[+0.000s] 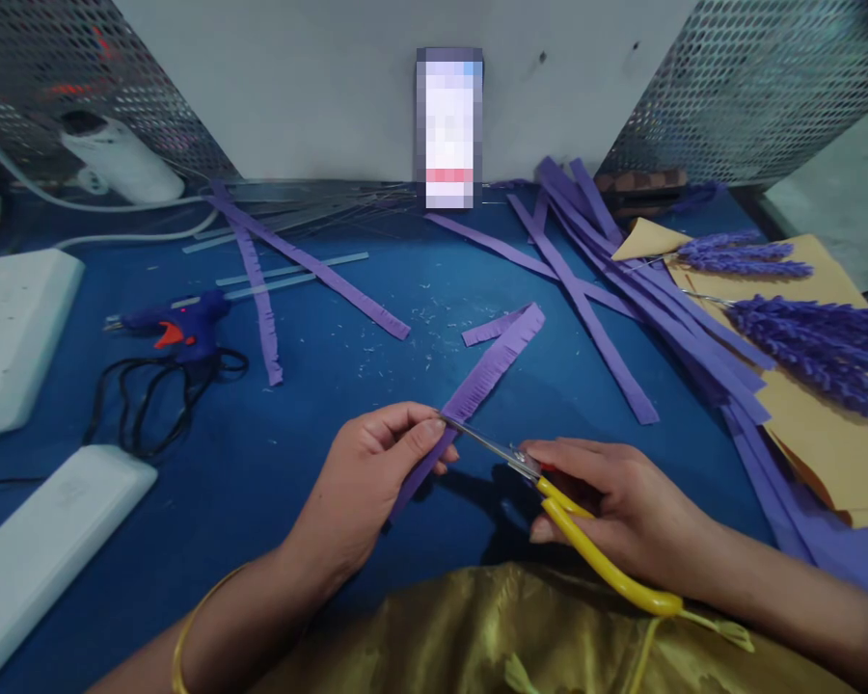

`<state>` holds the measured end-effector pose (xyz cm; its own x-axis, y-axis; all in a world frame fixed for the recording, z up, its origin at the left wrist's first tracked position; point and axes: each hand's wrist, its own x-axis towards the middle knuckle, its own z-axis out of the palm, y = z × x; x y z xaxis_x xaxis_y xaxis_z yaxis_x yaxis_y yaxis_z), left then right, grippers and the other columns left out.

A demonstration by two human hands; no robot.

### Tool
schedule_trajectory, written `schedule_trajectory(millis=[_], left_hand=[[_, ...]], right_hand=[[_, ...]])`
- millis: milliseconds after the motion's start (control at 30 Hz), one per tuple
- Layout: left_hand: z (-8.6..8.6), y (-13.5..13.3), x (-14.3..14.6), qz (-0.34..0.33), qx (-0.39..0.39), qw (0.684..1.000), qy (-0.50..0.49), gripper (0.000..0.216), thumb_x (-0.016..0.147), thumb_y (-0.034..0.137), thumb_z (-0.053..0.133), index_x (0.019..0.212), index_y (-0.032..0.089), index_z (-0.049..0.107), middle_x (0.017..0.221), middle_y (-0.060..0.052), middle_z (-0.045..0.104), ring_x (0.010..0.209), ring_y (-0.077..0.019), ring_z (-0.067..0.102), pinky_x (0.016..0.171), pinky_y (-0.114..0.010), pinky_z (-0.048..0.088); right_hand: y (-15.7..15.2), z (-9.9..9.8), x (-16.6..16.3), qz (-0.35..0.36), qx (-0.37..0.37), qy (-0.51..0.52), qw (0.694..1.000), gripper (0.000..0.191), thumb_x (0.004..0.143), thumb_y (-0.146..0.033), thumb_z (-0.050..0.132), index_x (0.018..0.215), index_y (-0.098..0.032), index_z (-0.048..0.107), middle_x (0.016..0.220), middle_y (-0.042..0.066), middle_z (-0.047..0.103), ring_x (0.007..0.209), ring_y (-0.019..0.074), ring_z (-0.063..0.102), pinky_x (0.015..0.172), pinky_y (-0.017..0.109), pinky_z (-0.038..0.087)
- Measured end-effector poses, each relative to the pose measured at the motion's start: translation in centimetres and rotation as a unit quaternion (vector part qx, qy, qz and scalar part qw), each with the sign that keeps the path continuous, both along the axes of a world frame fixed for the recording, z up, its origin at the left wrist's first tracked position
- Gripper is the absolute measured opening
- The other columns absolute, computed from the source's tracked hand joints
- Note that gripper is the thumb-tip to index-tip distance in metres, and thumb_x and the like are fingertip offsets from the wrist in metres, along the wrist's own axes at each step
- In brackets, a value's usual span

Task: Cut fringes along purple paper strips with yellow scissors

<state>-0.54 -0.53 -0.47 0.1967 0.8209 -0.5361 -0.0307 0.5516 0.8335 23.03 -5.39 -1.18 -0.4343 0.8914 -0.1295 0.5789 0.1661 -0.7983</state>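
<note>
My left hand (387,463) pinches a purple paper strip (488,371) between thumb and fingers. Small fringe cuts run along one edge of the strip, and its far end is folded back on the table. In my right hand (614,492) is a pair of scissors (593,554) with yellow handles. The blades reach to the strip's edge right beside my left thumb. Whether the blades are fully closed is hard to make out. The strip's near end hangs below my left hand, partly hidden by it.
A blue glue gun (188,323) with a black cord lies left, near white power strips (21,333). More purple strips (600,318) lie across the blue table (318,386). Purple flower stems (817,337) rest on tan paper (825,453) at right. A phone (448,125) stands at the back.
</note>
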Motion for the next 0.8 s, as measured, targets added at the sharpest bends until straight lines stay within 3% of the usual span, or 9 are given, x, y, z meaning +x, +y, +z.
schedule_trajectory(millis=[233, 400, 600, 800], left_hand=[[-0.17, 0.19, -0.17, -0.009, -0.041, 0.996, -0.078, 0.019, 0.080, 0.030, 0.076, 0.066, 0.019, 0.072, 0.063, 0.002, 0.068, 0.058, -0.0070, 0.056, 0.059, -0.015, 0.045], [-0.02, 0.09, -0.09, 0.002, -0.033, 0.999, -0.040, 0.014, 0.076, 0.032, 0.081, 0.074, 0.019, 0.076, 0.067, 0.000, 0.073, 0.059, -0.0077, 0.059, 0.060, -0.016, 0.047], [-0.05, 0.05, -0.15, 0.021, -0.004, 1.000, -0.016, 0.013, 0.076, 0.031, 0.081, 0.076, 0.019, 0.078, 0.066, 0.000, 0.073, 0.060, -0.0075, 0.060, 0.061, -0.015, 0.047], [0.02, 0.01, 0.00, 0.030, 0.003, 1.000, -0.005, 0.012, 0.077, 0.030, 0.080, 0.076, 0.018, 0.078, 0.066, 0.000, 0.073, 0.060, -0.0074, 0.060, 0.061, -0.014, 0.047]], right_hand=[[0.25, 0.29, -0.06, -0.002, -0.112, 0.065, 0.992, 0.036, 0.090, -0.052, 0.066, 0.081, -0.018, 0.066, 0.081, 0.001, 0.066, 0.067, 0.0147, 0.058, 0.058, 0.023, 0.044], [0.24, -0.02, -0.07, -0.017, -0.030, 0.028, 0.999, 0.037, 0.090, -0.055, 0.065, 0.089, -0.018, 0.069, 0.087, 0.006, 0.070, 0.072, 0.0179, 0.061, 0.062, 0.026, 0.046], [0.11, -0.03, 0.10, -0.006, 0.015, -0.026, 1.000, 0.046, 0.086, -0.052, 0.072, 0.119, -0.020, 0.068, 0.077, 0.001, 0.064, 0.063, 0.0160, 0.056, 0.057, 0.025, 0.041], [0.10, 0.01, 0.14, -0.002, 0.035, -0.033, 0.999, 0.047, 0.086, -0.052, 0.072, 0.119, -0.019, 0.067, 0.076, 0.000, 0.062, 0.062, 0.0151, 0.055, 0.056, 0.025, 0.038]])
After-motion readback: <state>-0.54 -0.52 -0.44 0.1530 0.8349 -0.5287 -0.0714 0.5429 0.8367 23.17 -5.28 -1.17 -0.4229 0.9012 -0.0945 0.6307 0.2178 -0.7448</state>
